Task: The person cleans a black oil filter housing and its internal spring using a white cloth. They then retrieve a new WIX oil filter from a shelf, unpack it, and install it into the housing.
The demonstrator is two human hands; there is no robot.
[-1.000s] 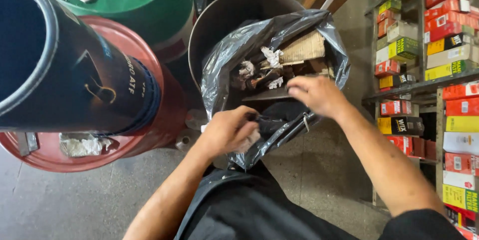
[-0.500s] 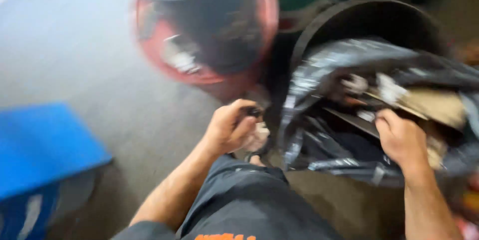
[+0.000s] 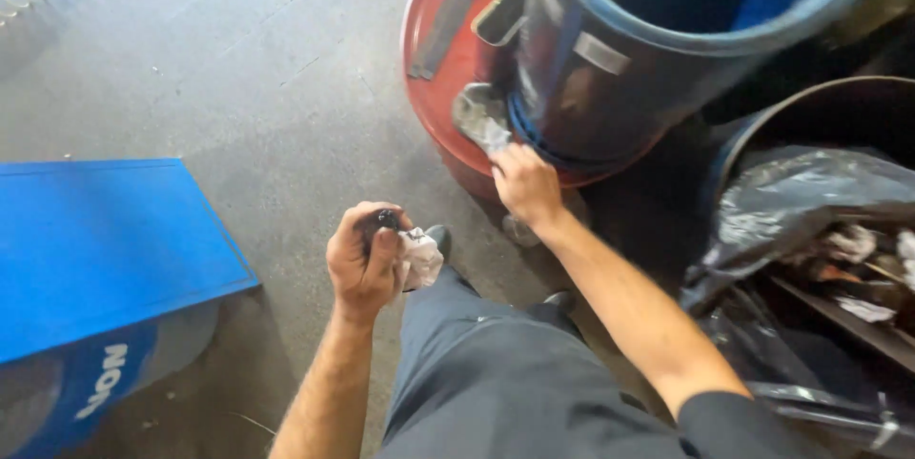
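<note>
My left hand [image 3: 364, 261] is closed around a small dark object and a crumpled whitish wad [image 3: 420, 260], held above my dark trouser leg. My right hand [image 3: 526, 183] reaches forward to the rim of a red drum lid [image 3: 431, 87] and touches a grey crumpled rag [image 3: 479, 119] lying on it. A dark blue barrel [image 3: 629, 49] stands tilted on that red drum, right beside my right hand.
A black bin lined with a black plastic bag [image 3: 810, 221] holding scraps stands at the right. A blue box [image 3: 95, 259] lies on the concrete floor at the left. A flat dark tool [image 3: 443, 25] and a rectangular metal piece [image 3: 499, 16] rest on the red lid.
My view swung left from the black bag to the red drum. My right hand left the bag and reached to the rag on the drum. My left hand kept its wad.
</note>
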